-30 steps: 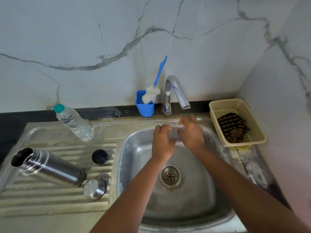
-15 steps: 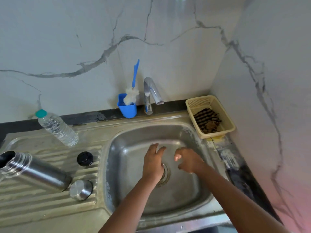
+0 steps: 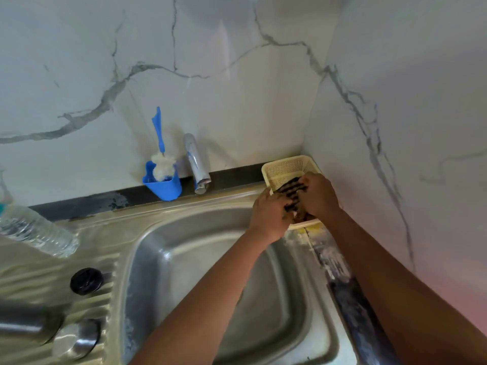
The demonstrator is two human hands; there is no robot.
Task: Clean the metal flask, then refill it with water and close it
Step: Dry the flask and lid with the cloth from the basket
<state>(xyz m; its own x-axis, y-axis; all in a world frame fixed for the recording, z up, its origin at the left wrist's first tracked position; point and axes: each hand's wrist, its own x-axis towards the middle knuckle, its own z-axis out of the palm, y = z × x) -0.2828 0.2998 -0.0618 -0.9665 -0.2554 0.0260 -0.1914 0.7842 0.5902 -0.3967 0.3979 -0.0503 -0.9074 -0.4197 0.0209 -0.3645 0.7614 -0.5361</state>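
**Flask lying at near left, both hands on the cloth in the basket**

Metal flask (image 3: 25,328) lying on its side on the ribbed drainboard (image 3: 52,270) at the near left edge, only part of its body in frame, blurred. Just right of it, touching or nearly so, a round steel cup-lid (image 3: 76,338). Farther back on the same ribs, apart from both, a black inner cap (image 3: 87,281). At far left, a clear plastic water bottle (image 3: 37,231) lying tilted, its teal top cut off by the frame edge.

Over at the far right corner, left hand (image 3: 270,216) and right hand (image 3: 319,194) close together inside the cream plastic basket (image 3: 287,164), fingers curled onto the dark striped cloth (image 3: 292,189) between them. Whether the cloth is lifted off the basket floor, cannot tell.

Forearms reaching across the steel sink basin (image 3: 184,259). Behind the basin, a chrome tap (image 3: 196,164). Just left of the tap, a blue holder (image 3: 164,187) with a bottle brush (image 3: 159,143) standing upright in it, white head down. Dark worktop (image 3: 350,306) strip along the right of the sink. White marbled walls (image 3: 237,75) behind and to the right.
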